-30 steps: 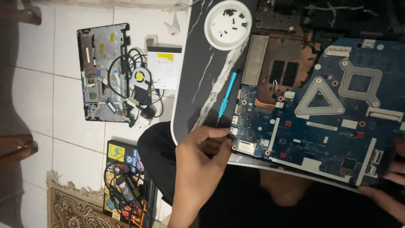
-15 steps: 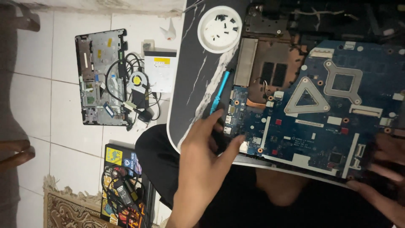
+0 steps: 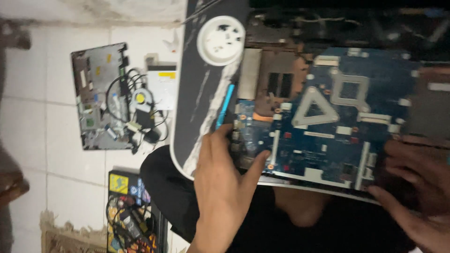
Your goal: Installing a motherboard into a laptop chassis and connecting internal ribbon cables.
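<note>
A blue laptop motherboard (image 3: 328, 126) lies over an open laptop chassis (image 3: 281, 70) on a dark marbled table (image 3: 197, 93). My left hand (image 3: 225, 187) rests on the board's near left edge, thumb stretched across it and fingers spread by the corner. My right hand (image 3: 417, 187) grips the board's right end, fingers on top. A blue screwdriver (image 3: 225, 105) lies on the table just beyond my left fingers. A white round lid (image 3: 220, 40) with small screws in it sits at the table's far edge.
On the white tiled floor to the left lie a grey laptop cover (image 3: 98, 93) with cables and a fan, an optical drive (image 3: 161, 89), and a colourful box (image 3: 126, 211) of tools and wires. A patterned rug (image 3: 70, 239) shows at bottom left.
My left hand went from pinching at the board's corner to lying spread over its left edge. My right hand came further onto the board's right end. The view moved in closer.
</note>
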